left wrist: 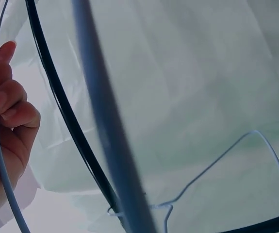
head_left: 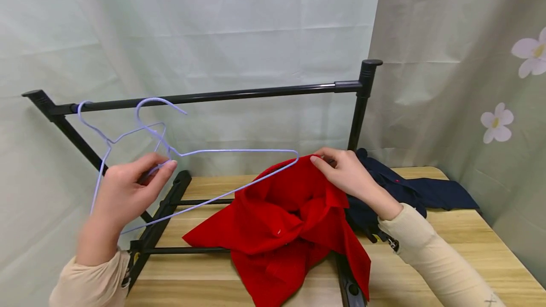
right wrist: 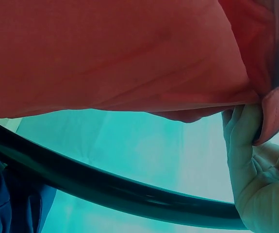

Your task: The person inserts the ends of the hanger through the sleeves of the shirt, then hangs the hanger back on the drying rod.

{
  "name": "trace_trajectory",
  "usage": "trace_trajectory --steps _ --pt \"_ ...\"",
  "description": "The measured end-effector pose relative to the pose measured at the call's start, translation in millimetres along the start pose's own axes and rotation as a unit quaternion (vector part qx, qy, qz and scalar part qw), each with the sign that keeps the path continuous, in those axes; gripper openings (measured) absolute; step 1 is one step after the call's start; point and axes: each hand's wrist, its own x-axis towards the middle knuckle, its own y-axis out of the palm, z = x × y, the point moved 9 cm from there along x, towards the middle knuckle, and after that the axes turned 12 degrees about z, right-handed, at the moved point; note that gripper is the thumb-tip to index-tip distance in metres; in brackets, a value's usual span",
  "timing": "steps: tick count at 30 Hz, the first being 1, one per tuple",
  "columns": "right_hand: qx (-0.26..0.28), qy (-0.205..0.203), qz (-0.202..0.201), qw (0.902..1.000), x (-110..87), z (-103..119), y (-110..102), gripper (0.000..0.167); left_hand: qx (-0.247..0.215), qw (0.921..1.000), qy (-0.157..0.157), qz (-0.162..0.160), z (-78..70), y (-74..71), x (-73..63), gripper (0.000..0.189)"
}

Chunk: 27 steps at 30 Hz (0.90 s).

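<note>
My left hand [head_left: 128,191] grips a light purple wire hanger [head_left: 239,150] at its near shoulder, just under the hook. The hanger's hook points up in front of the rack's bar, and its far end reaches the top of a red garment [head_left: 277,259]. With thumb and fingers, my right hand [head_left: 347,172] pinches the red garment at its upper edge, next to that hanger end. The cloth hangs down in loose folds with pointed corners. In the right wrist view, red cloth [right wrist: 115,58] fills the upper part and the right fingertips are partly hidden behind it.
A black clothes rack [head_left: 239,94] stands on the wooden table [head_left: 460,245]. Another purple hanger [head_left: 112,141] hangs from its left end. A dark navy garment [head_left: 439,192] lies on the table at the right. Pale curtains [head_left: 264,22] close off the back and sides.
</note>
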Motion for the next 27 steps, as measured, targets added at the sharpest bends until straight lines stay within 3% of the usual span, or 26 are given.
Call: trace_trajectory --steps 3,8,16,27 --pt "0.001 0.002 -0.001 1.0 -0.1 0 0 0.02 0.016 0.9996 0.001 0.024 -4.3 8.2 1.9 0.033" --pt "-0.002 0.003 -0.002 1.0 0.0 -1 0 0.02 0.041 0.998 -0.007 0.048 -8.5 21.2 5.2 0.01" --pt "0.0 0.005 0.001 1.0 0.0 0 0 0.02 0.059 0.995 -0.01 0.08 -16.4 42.5 12.5 0.016" --pt "-0.003 0.005 0.009 0.9999 -1.8 0 0 0.022 0.005 0.9935 0.025 0.111 -30.3 68.8 26.9 0.026"
